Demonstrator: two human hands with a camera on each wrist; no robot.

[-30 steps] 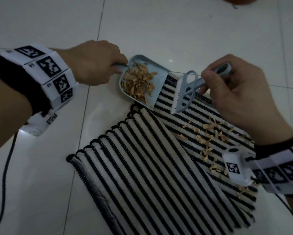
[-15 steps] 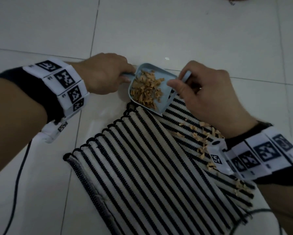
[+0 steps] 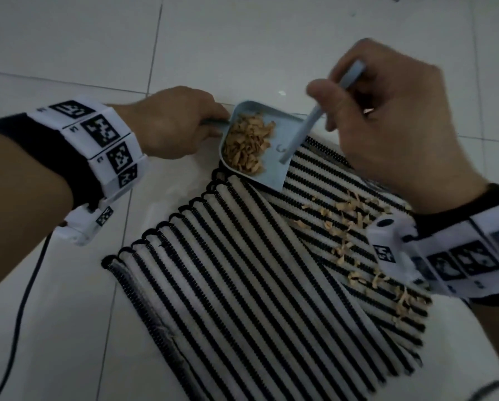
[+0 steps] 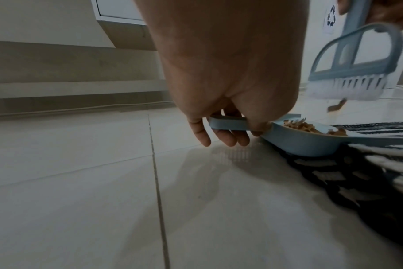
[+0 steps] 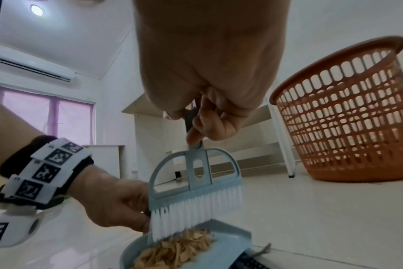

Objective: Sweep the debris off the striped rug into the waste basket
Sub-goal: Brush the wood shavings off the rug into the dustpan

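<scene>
A black-and-white striped rug lies on the tiled floor. My left hand grips the handle of a light blue dustpan at the rug's far corner; tan debris is piled in it. My right hand grips the handle of a small blue brush, whose white bristles hang just above the pan. More tan scraps lie scattered along the rug's right side. An orange slatted waste basket stands on the floor behind the pan, seen only in the right wrist view.
A black cable trails over the tiles at the left. White shelving stands against the far wall beside the basket. A low step or ledge runs along the wall to the left.
The brush swept from the rug's far edge up to the dustpan and now hangs lifted over it. My left hand and the pan stayed at the rug's corner.
</scene>
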